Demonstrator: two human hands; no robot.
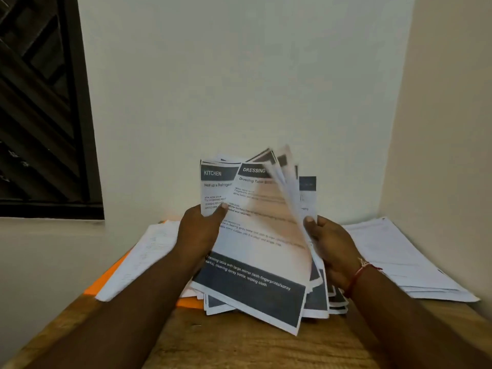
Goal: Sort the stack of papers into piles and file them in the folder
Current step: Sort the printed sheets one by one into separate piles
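Pale walls meet in a corner behind a wooden table (239,347). Both hands hold a fanned stack of papers (255,235) tilted up over it. The left hand (198,230) grips the sheets headed KITCHEN and DRESSING, thumb in front. The right hand (330,246) pinches the blurred right-hand sheets. 2 white piles lie flat: the left pile (138,257) on an orange folder (106,278), the right pile (399,257) by the wall.

Wooden table (239,347), with an orange folder (187,303) at left and a paper pile (399,257) at right.
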